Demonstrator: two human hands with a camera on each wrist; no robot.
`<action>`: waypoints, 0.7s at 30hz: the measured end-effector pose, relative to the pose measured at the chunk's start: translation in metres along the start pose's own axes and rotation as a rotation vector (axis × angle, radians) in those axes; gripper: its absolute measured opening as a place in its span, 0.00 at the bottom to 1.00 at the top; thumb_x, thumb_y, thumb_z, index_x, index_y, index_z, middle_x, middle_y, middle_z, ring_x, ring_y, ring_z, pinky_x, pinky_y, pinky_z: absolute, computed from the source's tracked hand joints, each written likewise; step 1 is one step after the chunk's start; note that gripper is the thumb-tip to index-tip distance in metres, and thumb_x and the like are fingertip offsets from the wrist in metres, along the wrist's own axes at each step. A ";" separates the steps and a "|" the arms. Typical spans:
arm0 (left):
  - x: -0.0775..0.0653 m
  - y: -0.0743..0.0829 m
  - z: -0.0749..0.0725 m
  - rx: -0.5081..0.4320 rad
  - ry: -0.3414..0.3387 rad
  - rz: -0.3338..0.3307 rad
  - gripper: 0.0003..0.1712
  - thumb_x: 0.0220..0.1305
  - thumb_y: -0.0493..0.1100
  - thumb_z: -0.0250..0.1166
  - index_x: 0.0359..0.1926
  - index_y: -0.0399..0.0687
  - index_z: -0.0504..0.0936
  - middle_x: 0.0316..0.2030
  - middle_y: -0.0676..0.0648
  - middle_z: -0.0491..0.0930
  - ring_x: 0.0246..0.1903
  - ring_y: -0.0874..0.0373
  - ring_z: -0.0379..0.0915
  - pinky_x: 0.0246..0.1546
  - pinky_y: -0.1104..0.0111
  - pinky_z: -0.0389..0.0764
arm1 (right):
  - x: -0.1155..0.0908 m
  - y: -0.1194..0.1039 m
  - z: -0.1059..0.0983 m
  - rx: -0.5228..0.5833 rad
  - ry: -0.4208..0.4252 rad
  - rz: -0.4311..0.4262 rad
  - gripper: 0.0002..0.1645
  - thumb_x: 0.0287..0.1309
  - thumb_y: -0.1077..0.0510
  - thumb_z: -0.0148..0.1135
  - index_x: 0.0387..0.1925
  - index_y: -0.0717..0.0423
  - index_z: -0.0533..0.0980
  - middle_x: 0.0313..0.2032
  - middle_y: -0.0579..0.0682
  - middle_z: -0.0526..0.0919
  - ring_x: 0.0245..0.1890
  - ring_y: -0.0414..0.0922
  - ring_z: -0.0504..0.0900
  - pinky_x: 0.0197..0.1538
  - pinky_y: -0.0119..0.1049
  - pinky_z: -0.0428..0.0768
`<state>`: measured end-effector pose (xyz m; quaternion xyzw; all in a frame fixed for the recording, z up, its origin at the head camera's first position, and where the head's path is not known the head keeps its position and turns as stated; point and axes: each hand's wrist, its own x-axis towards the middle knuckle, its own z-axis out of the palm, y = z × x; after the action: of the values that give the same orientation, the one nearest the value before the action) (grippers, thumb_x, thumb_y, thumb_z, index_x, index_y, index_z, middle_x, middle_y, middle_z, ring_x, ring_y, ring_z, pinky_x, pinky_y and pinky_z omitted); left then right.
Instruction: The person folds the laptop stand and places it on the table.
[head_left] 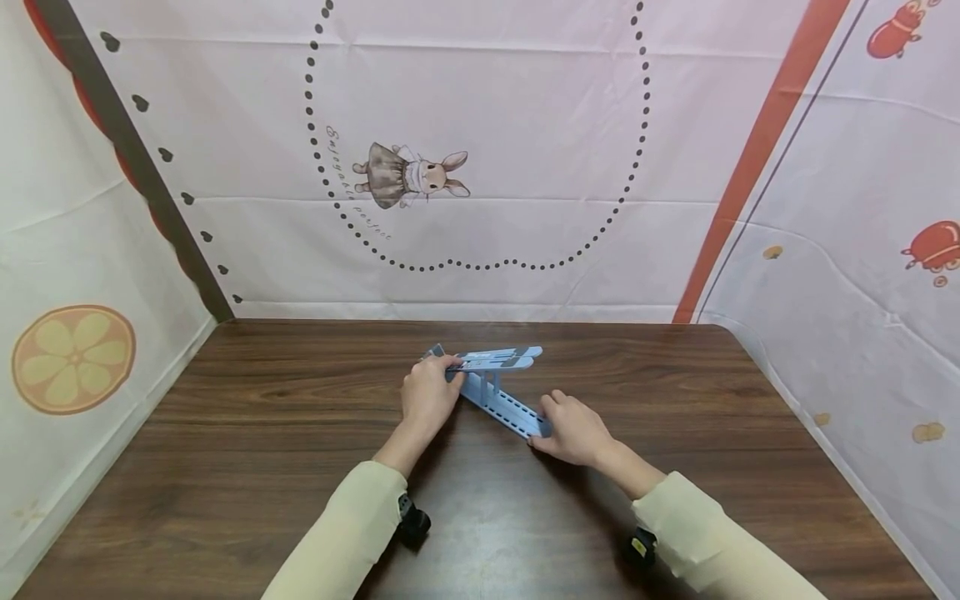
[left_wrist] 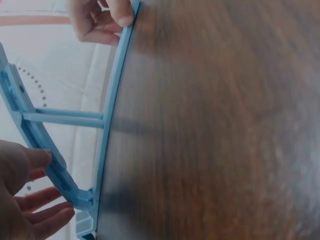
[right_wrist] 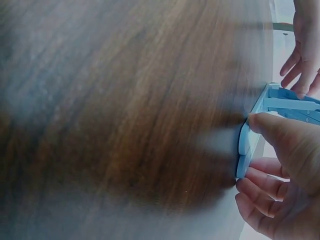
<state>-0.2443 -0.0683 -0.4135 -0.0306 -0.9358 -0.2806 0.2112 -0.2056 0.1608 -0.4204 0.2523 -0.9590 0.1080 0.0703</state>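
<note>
The left hand pinches the stand at its upper arms, close to the joint at the far end, with the thumb on one side and the fingers around the other. The right hand grips the near end of the stand, its thumb pressed against the base and the fingers on the opposite side.

The stand is light blue and lies at a slant on the bench, between the two hands. It is unfolded: the upper arms rise away from its base, and the struts hold them apart. Whether its near end is slightly lifted from the bench, I cannot tell. The sleeves come toward the stand from its near side, and behind it, well apart, hangs the printed cloth.

I judge that the step in hand is the adjusting of the stand, with one hand steadying the base while the other controls the upper arms. The next move would call for keeping the base steady and turning the upper arms gently about their joint, with attention that the struts stay well seated and that no finger is caught near the joint.
</note>
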 end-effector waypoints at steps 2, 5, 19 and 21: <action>0.000 0.001 0.000 -0.007 -0.004 -0.009 0.10 0.54 0.45 0.67 0.38 0.52 0.86 0.38 0.46 0.83 0.36 0.46 0.80 0.30 0.54 0.79 | -0.001 0.000 0.001 -0.006 0.003 0.001 0.23 0.43 0.46 0.70 0.34 0.58 0.74 0.28 0.48 0.72 0.23 0.39 0.66 0.24 0.32 0.69; 0.001 0.001 0.000 -0.026 -0.012 -0.022 0.10 0.54 0.46 0.67 0.38 0.53 0.86 0.39 0.47 0.83 0.37 0.46 0.80 0.31 0.54 0.79 | -0.001 0.000 0.001 -0.015 0.010 0.005 0.23 0.43 0.46 0.70 0.34 0.58 0.74 0.28 0.47 0.72 0.23 0.39 0.67 0.24 0.32 0.70; 0.004 0.000 0.001 -0.070 -0.042 -0.039 0.11 0.55 0.45 0.67 0.40 0.52 0.85 0.39 0.48 0.84 0.40 0.48 0.79 0.36 0.54 0.80 | -0.005 -0.010 0.002 -0.015 0.032 0.004 0.22 0.43 0.47 0.70 0.32 0.59 0.73 0.26 0.47 0.69 0.22 0.39 0.65 0.23 0.31 0.67; 0.005 -0.002 0.002 -0.079 -0.042 -0.046 0.11 0.55 0.45 0.67 0.40 0.53 0.85 0.40 0.48 0.84 0.41 0.49 0.79 0.37 0.55 0.79 | -0.006 -0.013 0.003 -0.019 0.042 -0.003 0.23 0.43 0.46 0.70 0.31 0.59 0.73 0.25 0.47 0.69 0.21 0.38 0.65 0.22 0.30 0.66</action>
<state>-0.2503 -0.0689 -0.4140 -0.0235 -0.9287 -0.3213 0.1835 -0.1942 0.1520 -0.4224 0.2506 -0.9580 0.1040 0.0930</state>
